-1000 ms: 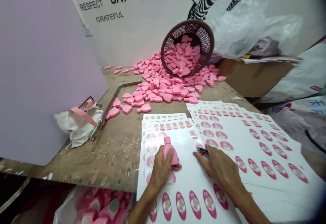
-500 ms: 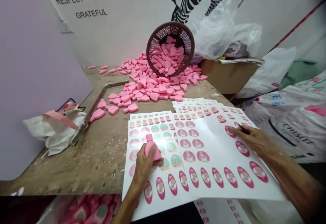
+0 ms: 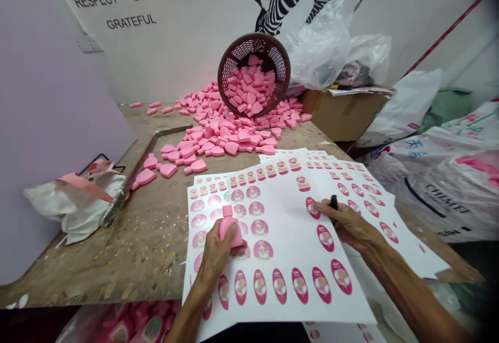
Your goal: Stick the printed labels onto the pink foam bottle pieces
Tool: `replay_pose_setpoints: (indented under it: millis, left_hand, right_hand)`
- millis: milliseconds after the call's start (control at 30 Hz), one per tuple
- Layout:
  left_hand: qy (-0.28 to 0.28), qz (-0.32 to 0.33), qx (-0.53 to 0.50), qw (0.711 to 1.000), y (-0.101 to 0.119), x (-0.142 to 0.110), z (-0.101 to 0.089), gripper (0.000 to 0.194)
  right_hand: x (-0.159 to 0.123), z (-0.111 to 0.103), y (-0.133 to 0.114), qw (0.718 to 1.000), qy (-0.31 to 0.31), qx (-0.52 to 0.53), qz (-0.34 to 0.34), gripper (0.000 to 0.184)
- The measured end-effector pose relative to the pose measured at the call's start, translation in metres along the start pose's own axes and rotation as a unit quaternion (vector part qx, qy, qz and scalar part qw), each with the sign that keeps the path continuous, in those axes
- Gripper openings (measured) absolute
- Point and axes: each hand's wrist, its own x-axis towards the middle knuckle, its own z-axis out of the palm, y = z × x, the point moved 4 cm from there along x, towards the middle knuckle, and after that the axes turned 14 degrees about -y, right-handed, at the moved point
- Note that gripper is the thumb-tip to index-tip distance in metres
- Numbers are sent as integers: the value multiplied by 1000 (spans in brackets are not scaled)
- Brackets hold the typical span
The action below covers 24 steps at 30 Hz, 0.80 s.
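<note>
My left hand (image 3: 223, 244) is closed round a small pink plastic bottle (image 3: 231, 229), its cap pointing up, above the left side of the sheets. Thumb and fingers of my right hand (image 3: 343, 221) pinch the right edge of a white sticker sheet (image 3: 288, 228). A short black tool (image 3: 333, 202), its kind unclear, pokes up between those fingers. The held sheet carries pink oval, domed and small label stickers, with a bare patch in its middle. It overlaps another sticker sheet (image 3: 193, 275) under my left hand. More sticker sheets (image 3: 409, 249) lie to the right.
Many pink bottles (image 3: 232, 148) are heaped across the table (image 3: 156, 239), spilling from a tipped brown basket (image 3: 286, 80). A metal bar (image 3: 144, 163) and a white cloth bag (image 3: 74, 205) sit left. A cardboard box (image 3: 343, 117) and plastic bags (image 3: 440, 197) stand right.
My right hand has drawn the top sticker sheet leftward over the left one, uncovering sheets on the right. The black tool now points upward. My left hand still holds the bottle.
</note>
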Motion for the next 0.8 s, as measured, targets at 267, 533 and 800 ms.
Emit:
replay_pose_setpoints:
  millis: [267, 533, 800]
  left_hand:
    - [97, 40, 32, 994, 7, -22, -39, 47]
    - [101, 73, 48, 991, -2, -21, -54, 46]
    - [78, 82, 75, 991, 1, -4, -55, 46]
  right_hand:
    - [25, 105, 4, 985, -75, -148, -51, 40]
    - [17, 138, 22, 803, 50, -583, -111, 28]
    - [2, 139, 36, 737, 135, -624, -222, 25]
